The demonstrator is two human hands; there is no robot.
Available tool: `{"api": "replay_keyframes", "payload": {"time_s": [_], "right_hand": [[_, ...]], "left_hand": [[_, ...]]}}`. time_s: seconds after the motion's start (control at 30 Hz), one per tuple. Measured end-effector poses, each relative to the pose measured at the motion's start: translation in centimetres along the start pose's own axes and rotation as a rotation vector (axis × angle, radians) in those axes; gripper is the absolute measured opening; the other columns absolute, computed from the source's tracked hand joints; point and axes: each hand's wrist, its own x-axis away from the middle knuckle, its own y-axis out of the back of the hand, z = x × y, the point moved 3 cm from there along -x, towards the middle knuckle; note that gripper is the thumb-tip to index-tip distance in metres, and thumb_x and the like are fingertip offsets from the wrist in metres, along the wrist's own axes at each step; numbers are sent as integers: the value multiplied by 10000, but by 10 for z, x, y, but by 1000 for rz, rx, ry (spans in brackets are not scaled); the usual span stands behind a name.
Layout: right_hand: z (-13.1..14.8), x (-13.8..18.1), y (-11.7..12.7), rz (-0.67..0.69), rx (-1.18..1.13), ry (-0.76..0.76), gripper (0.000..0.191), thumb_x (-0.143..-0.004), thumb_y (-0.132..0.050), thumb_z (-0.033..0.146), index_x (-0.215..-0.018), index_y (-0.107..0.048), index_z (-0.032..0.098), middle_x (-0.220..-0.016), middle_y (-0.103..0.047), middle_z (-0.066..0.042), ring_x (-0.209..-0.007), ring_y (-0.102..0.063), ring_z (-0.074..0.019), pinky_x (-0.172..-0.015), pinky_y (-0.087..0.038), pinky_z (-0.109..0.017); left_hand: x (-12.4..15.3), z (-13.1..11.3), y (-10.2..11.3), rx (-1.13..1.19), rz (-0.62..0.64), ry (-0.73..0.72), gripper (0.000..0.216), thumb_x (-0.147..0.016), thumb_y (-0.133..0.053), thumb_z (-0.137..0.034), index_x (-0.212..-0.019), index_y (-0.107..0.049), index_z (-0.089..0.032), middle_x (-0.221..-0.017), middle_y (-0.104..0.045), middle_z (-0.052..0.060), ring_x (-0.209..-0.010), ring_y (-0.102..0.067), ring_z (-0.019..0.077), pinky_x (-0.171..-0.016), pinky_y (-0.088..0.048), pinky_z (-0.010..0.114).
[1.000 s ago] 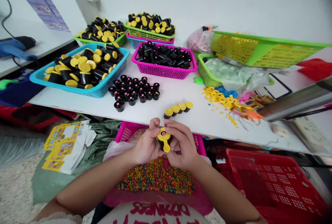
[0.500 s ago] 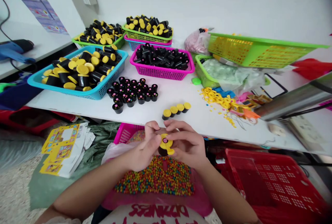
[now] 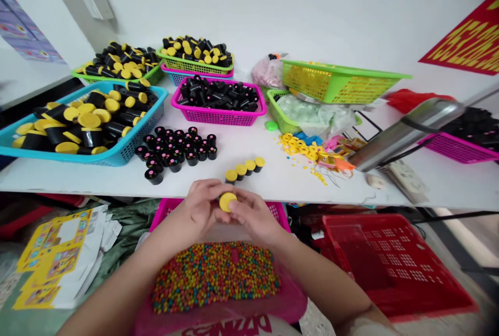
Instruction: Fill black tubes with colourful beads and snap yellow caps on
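Between both hands is a small black container with a round yellow cap [image 3: 227, 202], its body mostly hidden by my fingers. My left hand [image 3: 200, 207] is closed around its side. On the other side my right hand [image 3: 255, 215] grips it too, the thumb pressed on the cap's edge. Just beyond my fingers a short slanting row of yellow-capped black containers [image 3: 250, 165] stands upright on the table. Farther left, a cluster of black containers [image 3: 175, 151] without yellow caps shows pink spots on top. Below my hands lie many small coloured balls [image 3: 214, 279] in a pink basket [image 3: 278, 214].
A blue basket [image 3: 132, 144] of capped containers stands left, a magenta basket [image 3: 220, 117] of black ones behind. Yellow cap pieces [image 3: 296, 146] lie loose to the right, near a metal pole [image 3: 405, 128]. A red crate [image 3: 393, 268] sits lower right; printed cards [image 3: 58, 263] lie lower left.
The yellow cap showed an open ring with a side flap; now its flat round top covers it. My hands have shifted their grip on the container, and the view has turned right.
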Motion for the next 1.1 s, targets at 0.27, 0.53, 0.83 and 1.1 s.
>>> {"api": "replay_keyframes", "payload": {"time_s": [0.27,0.53,0.83,1.1], "right_hand": [[96,-10,156,-785,1279,448,305,-874,-568,333,-1126,-657,186,-1077,-625,-116,-837,-578,-195,-760,-513,-366],[107,-36,287,-771,1670,-121,191,-751,-586,176,-825,-752,116,-738,-634,-126,-880,-579,-297,-829,-452,-428],[109,-24,271,-992,1546,205,215,-827,-560,298,-874,-675,123,-905,-632,-166,-835,-581,-261,-808,-455,-425],[116,-17,186,-880,916,421,317,-770,-662,477,-913,-579,207,-689,-578,8,-541,-564,-142,-475,-438,-265]], "left_hand": [[-13,48,-20,-39,-211,270,581,-850,-633,-324,-1284,-270,-191,-1124,-674,159,-1062,-653,301,-948,-452,544],[-31,45,-30,14,-83,267,606,-886,-580,-323,-1356,-223,-185,-1328,-554,222,-1185,-581,309,-984,-432,516],[-74,39,22,-749,-203,161,305,-905,-502,-272,-1174,-613,-183,-1249,-515,183,-1153,-471,364,-918,-413,531],[-109,46,11,-954,-58,90,182,-811,-615,-201,-960,-695,-136,-1464,-383,202,-1238,-408,433,-906,-379,576]]}}
